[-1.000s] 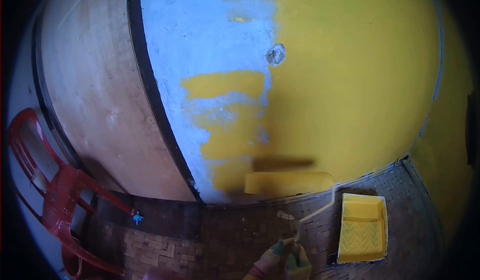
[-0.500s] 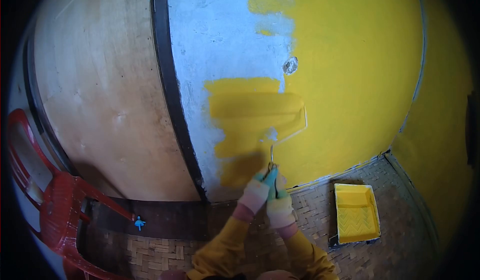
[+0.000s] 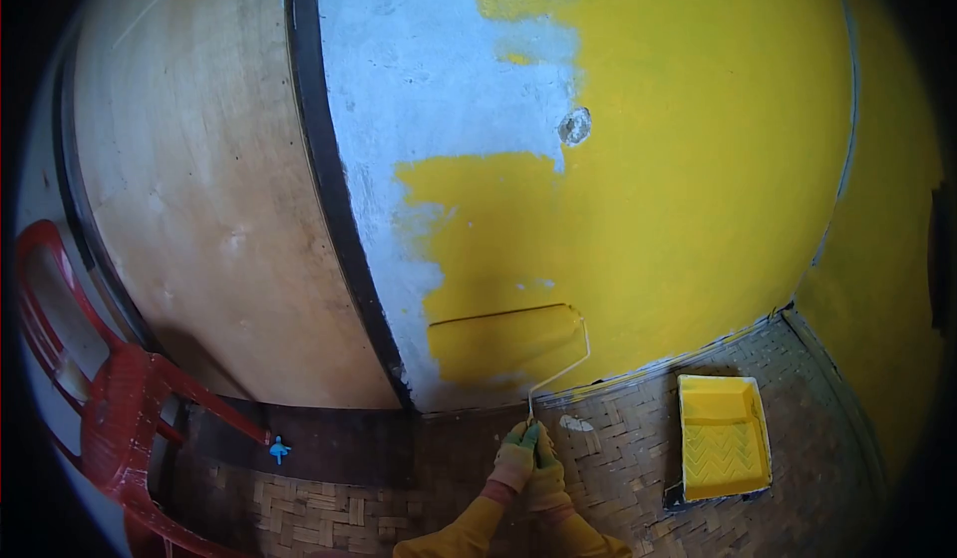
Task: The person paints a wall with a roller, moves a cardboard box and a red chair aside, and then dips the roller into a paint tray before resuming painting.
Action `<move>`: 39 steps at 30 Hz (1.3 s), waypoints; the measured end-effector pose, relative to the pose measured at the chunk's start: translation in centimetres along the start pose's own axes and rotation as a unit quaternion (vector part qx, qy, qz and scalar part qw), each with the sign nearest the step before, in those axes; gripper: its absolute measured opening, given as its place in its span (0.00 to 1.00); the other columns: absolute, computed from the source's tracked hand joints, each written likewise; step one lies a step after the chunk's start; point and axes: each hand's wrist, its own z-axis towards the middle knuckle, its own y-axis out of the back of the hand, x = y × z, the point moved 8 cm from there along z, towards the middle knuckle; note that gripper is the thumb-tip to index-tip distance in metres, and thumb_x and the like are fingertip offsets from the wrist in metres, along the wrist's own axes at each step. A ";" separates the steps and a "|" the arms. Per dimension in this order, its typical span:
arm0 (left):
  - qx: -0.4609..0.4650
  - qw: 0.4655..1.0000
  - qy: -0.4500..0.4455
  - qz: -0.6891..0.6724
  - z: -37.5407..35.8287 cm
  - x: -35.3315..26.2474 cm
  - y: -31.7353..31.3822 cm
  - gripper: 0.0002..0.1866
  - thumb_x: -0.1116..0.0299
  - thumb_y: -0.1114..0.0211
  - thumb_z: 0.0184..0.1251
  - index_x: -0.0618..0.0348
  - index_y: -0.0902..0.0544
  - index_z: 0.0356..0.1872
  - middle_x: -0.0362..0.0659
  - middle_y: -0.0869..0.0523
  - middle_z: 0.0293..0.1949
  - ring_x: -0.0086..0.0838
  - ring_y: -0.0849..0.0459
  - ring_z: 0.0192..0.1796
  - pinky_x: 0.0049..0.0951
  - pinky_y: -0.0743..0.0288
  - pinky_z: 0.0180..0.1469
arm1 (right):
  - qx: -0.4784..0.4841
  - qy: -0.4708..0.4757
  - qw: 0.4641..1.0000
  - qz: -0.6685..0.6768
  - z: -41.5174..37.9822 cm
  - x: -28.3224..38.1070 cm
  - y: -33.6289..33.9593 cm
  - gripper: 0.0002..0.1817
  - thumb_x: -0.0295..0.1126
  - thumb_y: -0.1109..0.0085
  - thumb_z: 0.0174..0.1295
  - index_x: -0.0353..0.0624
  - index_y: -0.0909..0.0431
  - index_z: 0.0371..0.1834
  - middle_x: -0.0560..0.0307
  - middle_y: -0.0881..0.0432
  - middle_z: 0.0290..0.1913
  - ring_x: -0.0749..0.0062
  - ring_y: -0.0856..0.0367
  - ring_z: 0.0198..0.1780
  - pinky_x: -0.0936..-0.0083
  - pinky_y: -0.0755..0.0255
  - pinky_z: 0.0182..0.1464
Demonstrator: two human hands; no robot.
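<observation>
A paint roller [image 3: 506,337] coated in yellow lies against the lower wall, its thin wire frame running down to the handle. Both gloved hands are wrapped round that handle close together: my left hand [image 3: 512,461] on the left, my right hand [image 3: 545,478] beside it on the right. The handle itself is mostly hidden by the fingers. Around the roller the wall [image 3: 678,159] is yellow, while a pale blue-white area [image 3: 439,89] shows above and to the left. Small pale spots show just above the roller.
A yellow paint tray [image 3: 726,438] rests on the woven floor [image 3: 618,468] at the right. At the far left stands a red plastic chair [image 3: 120,408], with a small blue object [image 3: 279,448] near its leg. A dark post [image 3: 339,189] divides the wall from a wooden panel [image 3: 209,189].
The roller has moved down the wall, and both hands have come down with it. More yellow covers the patch where the roller was. The view has shifted slightly.
</observation>
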 end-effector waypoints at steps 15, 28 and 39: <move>-0.056 0.985 -0.149 0.060 3.4 -5.3 -0.2 0.10 0.69 0.49 0.64 0.64 0.26 0.39 0.44 0.22 0.25 0.26 0.24 0.25 0.24 0.27 0.28 | 0.017 0.084 0.996 0.025 5.3 4.4 0.5 0.34 0.31 0.46 0.53 0.46 0.49 0.64 0.47 0.27 0.50 0.57 0.26 0.49 0.70 0.29 0.45; -0.060 0.997 -0.052 -0.010 0.2 -2.8 0.1 0.10 0.69 0.50 0.64 0.66 0.26 0.37 0.44 0.22 0.24 0.27 0.23 0.25 0.24 0.27 0.29 | 0.055 0.017 0.997 0.050 2.0 1.2 -0.4 0.30 0.29 0.43 0.54 0.43 0.42 0.61 0.53 0.27 0.49 0.76 0.27 0.48 0.80 0.32 0.47; -0.078 0.990 -0.081 -0.090 -0.8 -4.5 0.5 0.09 0.69 0.50 0.64 0.65 0.25 0.35 0.43 0.22 0.24 0.27 0.23 0.25 0.24 0.27 0.30 | 0.117 0.004 0.993 -0.006 2.7 6.0 0.7 0.28 0.31 0.47 0.55 0.45 0.41 0.61 0.44 0.27 0.49 0.60 0.26 0.50 0.73 0.31 0.48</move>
